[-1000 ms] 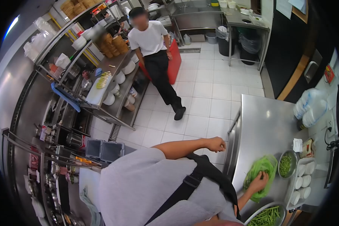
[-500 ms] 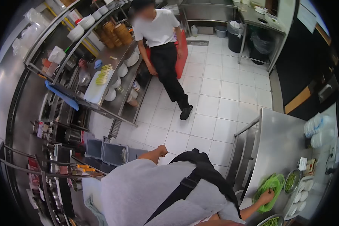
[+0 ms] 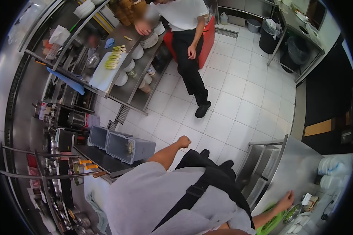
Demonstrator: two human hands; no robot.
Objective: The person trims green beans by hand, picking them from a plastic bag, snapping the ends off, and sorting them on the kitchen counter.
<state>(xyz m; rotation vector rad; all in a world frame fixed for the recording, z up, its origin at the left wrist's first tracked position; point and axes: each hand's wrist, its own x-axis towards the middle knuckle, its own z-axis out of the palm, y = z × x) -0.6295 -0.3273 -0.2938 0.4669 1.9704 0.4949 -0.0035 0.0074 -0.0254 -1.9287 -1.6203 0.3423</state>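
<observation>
My left hand (image 3: 183,141) hangs over the floor in front of my body, its fingers curled into a fist; nothing shows in it. My right hand (image 3: 286,199) is at the steel table (image 3: 288,172) on the right, above and beside a bright green plastic bag (image 3: 271,224). Its fingers are bunched together, and whatever they may hold is too small to make out. My forearm covers part of the bag. Close by the right hand stands a metal bowl of chopped green vegetables (image 3: 292,213).
A person in a white shirt (image 3: 180,15) leans on a red box (image 3: 208,41) by the shelving. Cut green-and-white vegetables (image 3: 115,57) lie on a white board (image 3: 104,76). Grey bins (image 3: 139,150) stand at my left, plastic-wrapped containers (image 3: 329,166) at the right wall.
My right hand has come up out of the green bag. My left hand has moved slightly up and right. The person opposite has bent toward the shelf, one hand raised near the head.
</observation>
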